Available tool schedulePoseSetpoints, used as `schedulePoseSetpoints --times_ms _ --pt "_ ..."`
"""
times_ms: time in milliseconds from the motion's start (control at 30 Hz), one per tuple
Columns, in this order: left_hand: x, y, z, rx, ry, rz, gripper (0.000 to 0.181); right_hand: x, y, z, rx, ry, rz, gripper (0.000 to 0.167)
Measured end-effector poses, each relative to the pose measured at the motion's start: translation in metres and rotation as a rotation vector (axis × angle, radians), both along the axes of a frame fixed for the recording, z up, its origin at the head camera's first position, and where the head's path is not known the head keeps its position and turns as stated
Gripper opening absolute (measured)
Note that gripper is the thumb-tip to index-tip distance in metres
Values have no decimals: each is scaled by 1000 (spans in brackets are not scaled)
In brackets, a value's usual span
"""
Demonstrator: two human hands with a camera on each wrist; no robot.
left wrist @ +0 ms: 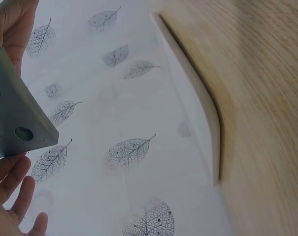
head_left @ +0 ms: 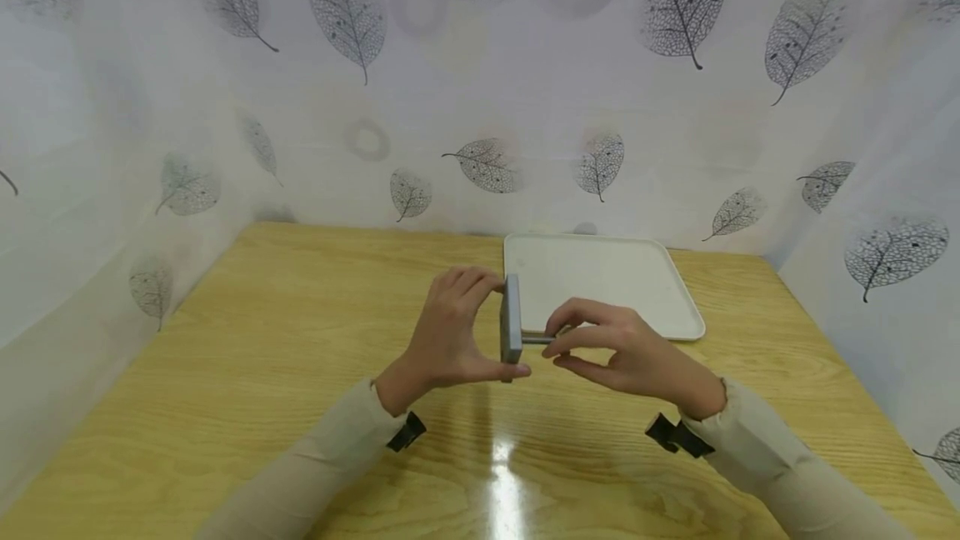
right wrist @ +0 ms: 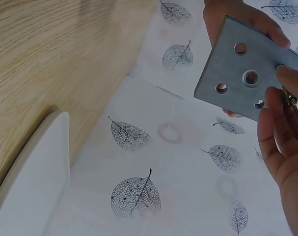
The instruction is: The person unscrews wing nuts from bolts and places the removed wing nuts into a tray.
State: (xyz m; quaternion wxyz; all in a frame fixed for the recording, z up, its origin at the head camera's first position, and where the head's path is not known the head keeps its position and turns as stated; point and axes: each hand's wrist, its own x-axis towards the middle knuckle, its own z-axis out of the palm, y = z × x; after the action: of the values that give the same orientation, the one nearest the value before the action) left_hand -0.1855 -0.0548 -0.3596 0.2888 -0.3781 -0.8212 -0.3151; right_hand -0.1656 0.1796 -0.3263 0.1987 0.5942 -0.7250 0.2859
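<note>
My left hand (head_left: 450,332) grips a square grey metal plate (head_left: 512,319) by opposite edges, thumb below and fingers above, holding it upright over the table. Several round holes pierce the plate, as the right wrist view shows. From its right, my right hand (head_left: 615,347) pinches a thin metal rod (head_left: 536,340) that reaches to the plate's face. A brassy, ridged end of the rod (right wrist: 292,101) shows beside the fingers in the right wrist view. Fingers cover the spot where rod and plate meet, so I cannot tell how deep it sits.
A shallow white tray (head_left: 600,273) lies at the back right of the wooden table (head_left: 315,315), just behind the hands. White cloth with a leaf print (head_left: 420,107) hangs behind the table and along both sides.
</note>
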Motion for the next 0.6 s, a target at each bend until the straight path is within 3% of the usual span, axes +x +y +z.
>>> schedulePoseSetpoints --times_ms 233,600 --pt "-1 0 -1 7 4 -7 96 0 -1 -1 -27 13 -5 15" --pt "-2 0 0 20 -14 -21 91 -1 -5 -3 -158 164 1 16"
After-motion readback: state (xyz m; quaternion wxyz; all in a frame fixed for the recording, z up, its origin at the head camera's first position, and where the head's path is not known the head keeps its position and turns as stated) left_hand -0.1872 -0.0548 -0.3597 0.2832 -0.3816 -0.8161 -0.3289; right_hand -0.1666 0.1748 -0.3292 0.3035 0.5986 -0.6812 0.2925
